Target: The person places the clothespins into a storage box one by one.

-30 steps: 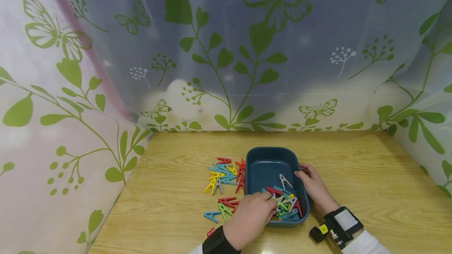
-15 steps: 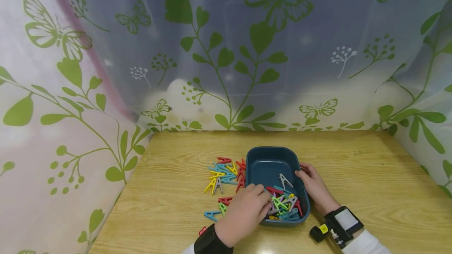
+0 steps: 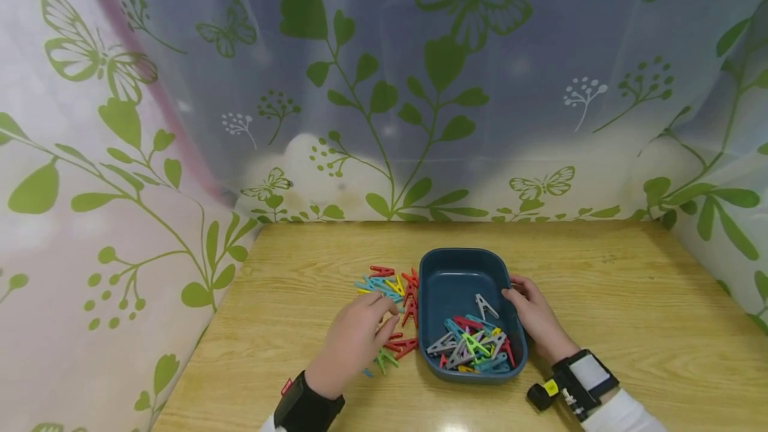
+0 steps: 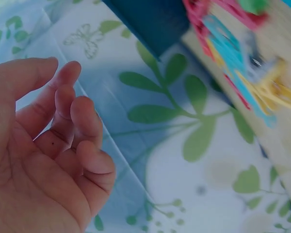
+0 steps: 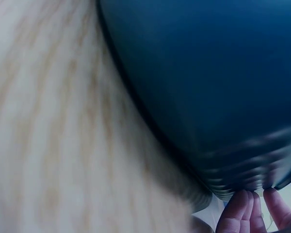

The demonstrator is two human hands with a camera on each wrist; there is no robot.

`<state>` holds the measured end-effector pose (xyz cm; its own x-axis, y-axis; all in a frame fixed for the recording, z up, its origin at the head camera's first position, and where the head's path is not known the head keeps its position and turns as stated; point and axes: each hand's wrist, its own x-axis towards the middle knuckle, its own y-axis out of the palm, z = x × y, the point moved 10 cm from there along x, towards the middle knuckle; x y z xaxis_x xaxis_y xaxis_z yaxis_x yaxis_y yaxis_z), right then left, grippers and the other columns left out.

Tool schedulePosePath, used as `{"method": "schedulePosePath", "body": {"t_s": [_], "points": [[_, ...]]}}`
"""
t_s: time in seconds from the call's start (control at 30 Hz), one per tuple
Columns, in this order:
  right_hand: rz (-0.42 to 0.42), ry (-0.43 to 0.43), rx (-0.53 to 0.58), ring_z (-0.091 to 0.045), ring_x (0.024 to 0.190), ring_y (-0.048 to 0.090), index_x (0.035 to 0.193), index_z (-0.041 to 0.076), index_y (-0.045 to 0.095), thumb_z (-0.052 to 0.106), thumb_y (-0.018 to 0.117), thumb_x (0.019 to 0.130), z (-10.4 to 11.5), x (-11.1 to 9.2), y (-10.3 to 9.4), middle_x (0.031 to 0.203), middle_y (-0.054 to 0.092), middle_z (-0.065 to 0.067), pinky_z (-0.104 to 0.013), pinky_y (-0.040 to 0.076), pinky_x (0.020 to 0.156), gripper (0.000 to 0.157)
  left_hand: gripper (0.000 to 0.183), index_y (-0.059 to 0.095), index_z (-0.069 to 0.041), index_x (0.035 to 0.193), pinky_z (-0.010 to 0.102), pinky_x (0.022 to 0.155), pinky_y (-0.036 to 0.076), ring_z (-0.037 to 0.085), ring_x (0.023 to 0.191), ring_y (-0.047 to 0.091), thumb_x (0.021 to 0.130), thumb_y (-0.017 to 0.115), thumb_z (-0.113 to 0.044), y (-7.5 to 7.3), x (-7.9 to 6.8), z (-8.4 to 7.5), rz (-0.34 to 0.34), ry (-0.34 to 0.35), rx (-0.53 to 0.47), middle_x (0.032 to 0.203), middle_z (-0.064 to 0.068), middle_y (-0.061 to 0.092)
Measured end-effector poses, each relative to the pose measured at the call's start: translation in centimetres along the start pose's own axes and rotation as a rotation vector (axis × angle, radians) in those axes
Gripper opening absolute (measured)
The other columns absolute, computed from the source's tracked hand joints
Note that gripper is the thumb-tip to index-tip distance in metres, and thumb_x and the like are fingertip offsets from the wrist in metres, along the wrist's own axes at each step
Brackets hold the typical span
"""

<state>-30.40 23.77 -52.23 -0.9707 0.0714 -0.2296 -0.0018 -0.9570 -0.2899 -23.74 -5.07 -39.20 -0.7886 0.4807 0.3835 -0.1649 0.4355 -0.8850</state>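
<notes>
My left hand (image 3: 360, 332) hovers over the table left of a dark blue plastic bin (image 3: 450, 292), above loose clothespins that it partly covers. Its fingers are loosely bent, and the palm shows bare in the left wrist view. Red, blue and yellow clothespins (image 3: 393, 285) lie beyond that hand; red and green ones (image 3: 403, 345) show beside it. My right hand (image 3: 537, 322) holds the bin's right side, thumb at the rim and fingers against the outer wall. Inside, a mixed heap of clothespins (image 3: 477, 345) fills the near end, with a grey clothespin (image 3: 487, 307) apart from it.
The wooden table (image 3: 630, 299) extends to both sides of the bin. A curtain (image 3: 372, 85) with leaves and butterflies hangs along its back and sides. Black bands with devices (image 3: 582, 379) circle the wrists.
My left hand has come out of the bin's near end and moved left over the loose clothespins. Grey clothespins it covered in the bin now show. My right hand stays on the bin.
</notes>
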Motion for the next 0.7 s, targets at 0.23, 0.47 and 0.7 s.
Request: {"method": "schedulePosePath", "body": {"t_s": [0.23,0.47,0.7], "points": [[0.0,-0.004,0.005,-0.039,0.133,0.043,0.157,0.001,0.028,0.03,0.045,0.109,0.1,0.0,0.0,0.153,0.036,-0.025,-0.053,0.037,0.11,0.059,0.008,0.069,-0.015,0.092,0.022,0.059,0.037,0.006,0.066,0.041,0.093,0.077,-0.016,1.5,-1.7,2.8,0.149,-0.114,-0.021,0.08,-0.007,0.052],[0.004,-0.002,0.01,-0.04,0.133,0.042,0.157,0.002,0.028,0.031,0.045,0.109,0.1,0.0,0.0,0.153,0.035,-0.025,-0.054,0.036,0.111,0.059,0.009,0.074,-0.014,0.09,0.023,0.057,0.038,0.005,0.064,0.044,0.089,0.081,-0.019,4.0,-3.4,4.4,0.304,-0.22,-0.019,0.081,-0.008,0.056],[-0.003,-0.005,0.003,-0.04,0.132,0.044,0.156,0.002,0.03,0.031,0.045,0.108,0.0,0.1,0.0,0.153,0.037,-0.025,-0.053,0.038,0.11,0.058,0.01,0.074,-0.016,0.084,0.022,0.059,0.041,0.002,0.067,0.05,0.085,0.084,-0.018,5.5,-4.1,4.9,0.342,-0.222,-0.02,0.082,-0.009,0.058]]}}
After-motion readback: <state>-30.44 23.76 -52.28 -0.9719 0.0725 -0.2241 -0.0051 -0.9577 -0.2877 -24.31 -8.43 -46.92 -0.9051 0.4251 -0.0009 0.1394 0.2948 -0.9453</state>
